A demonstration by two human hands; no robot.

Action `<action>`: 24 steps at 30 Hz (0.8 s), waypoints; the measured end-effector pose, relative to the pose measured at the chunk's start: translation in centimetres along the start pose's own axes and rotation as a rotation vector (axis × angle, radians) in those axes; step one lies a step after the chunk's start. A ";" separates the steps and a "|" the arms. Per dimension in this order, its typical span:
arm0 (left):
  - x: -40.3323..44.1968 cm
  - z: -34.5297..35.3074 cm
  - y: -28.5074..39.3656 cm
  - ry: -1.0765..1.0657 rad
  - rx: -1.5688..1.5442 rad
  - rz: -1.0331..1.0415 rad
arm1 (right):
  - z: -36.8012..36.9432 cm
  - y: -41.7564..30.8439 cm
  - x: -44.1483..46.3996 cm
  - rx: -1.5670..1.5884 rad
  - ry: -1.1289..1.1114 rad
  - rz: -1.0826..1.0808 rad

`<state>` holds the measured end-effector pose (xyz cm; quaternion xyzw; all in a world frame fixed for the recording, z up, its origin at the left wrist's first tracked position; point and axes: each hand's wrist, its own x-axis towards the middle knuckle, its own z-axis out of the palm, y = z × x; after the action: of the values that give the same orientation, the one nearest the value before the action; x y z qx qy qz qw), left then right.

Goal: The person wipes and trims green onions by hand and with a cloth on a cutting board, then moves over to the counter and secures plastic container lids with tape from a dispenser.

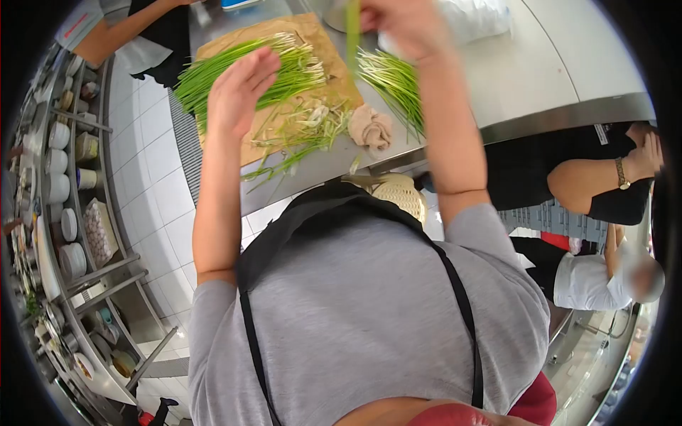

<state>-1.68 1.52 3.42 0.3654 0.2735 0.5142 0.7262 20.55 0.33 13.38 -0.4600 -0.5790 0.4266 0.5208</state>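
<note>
My left hand (pixel 245 89) is held over a large pile of green onions (pixel 245 71), fingers stretched out and nothing in it. The pile lies on brown paper (pixel 209 46), its pale ends pointing right. At the top, my right hand (pixel 408 28) is smeared by motion, closed around a long green stalk that looks like a green onion (pixel 353 35). Below that hand, a smaller bunch of green onions (pixel 391 85) lies on the metal table, partly hidden by my right forearm. Peeled scraps (pixel 312 124) are scattered along the paper's near edge.
Beside the scraps sits a crumpled beige cloth (pixel 371 129). A white plastic bag (pixel 472 21) lies at the back right. A person's arm (pixel 128 32) is at the upper left, another person's hand (pixel 645 153) at the right. Shelves with containers (pixel 58 163) stand left.
</note>
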 end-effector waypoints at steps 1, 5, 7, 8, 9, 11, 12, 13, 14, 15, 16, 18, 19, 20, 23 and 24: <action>-0.2 -0.9 -0.2 0.034 0.088 -0.012 | -2.1 -2.8 0.1 -0.056 0.089 -0.013; -1.9 -3.8 -1.8 0.092 0.386 -0.054 | -9.9 -8.4 -0.6 -0.302 0.057 -0.084; -2.6 -4.6 -2.7 0.057 0.561 -0.076 | -11.3 -8.1 -1.0 -0.643 -0.053 -0.015; -3.0 -5.5 -3.3 0.035 0.677 -0.087 | -12.3 -5.5 -0.9 -0.827 -0.133 0.006; -3.2 -6.2 -4.0 0.015 0.794 -0.095 | -13.2 -2.7 -0.8 -1.009 -0.217 0.026; -3.2 -6.8 -5.1 0.053 0.904 -0.045 | -13.9 3.2 -0.3 -1.180 -0.486 0.105; -3.3 -6.8 -5.4 0.075 0.989 -0.031 | -14.3 6.5 -0.3 -1.287 -0.498 0.114; -3.3 -6.8 -5.6 0.100 1.074 -0.015 | -14.3 9.3 -0.5 -1.395 -0.511 0.120; -3.3 -6.9 -5.7 0.115 1.118 -0.002 | -14.1 11.3 -0.9 -1.402 -0.521 0.168; -3.2 -6.9 -5.7 0.128 1.163 0.010 | -13.8 12.7 -1.1 -1.408 -0.531 0.217; -3.2 -6.9 -5.8 0.139 1.210 0.021 | -13.6 14.1 -1.3 -1.429 -0.487 0.213; -3.3 -6.4 -5.4 0.163 1.290 0.072 | -13.3 15.7 -1.4 -1.467 -0.395 0.208; -3.3 -6.3 -5.2 0.174 1.330 0.098 | -13.3 15.9 -1.3 -1.443 -0.346 0.164; -3.1 -6.5 -5.4 0.179 1.327 0.132 | -13.3 16.0 -1.4 -1.417 -0.298 0.123; -2.8 -7.2 -5.9 0.185 1.299 0.191 | -13.7 15.3 -1.2 -1.345 -0.171 0.087; -2.9 -7.1 -5.7 0.186 1.279 0.186 | -14.0 14.7 -1.0 -1.322 -0.133 0.087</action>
<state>-4.96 -0.59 -5.33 0.7013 0.5544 0.3402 0.2915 35.84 2.72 0.17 -0.6783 -0.7305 0.0297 0.0744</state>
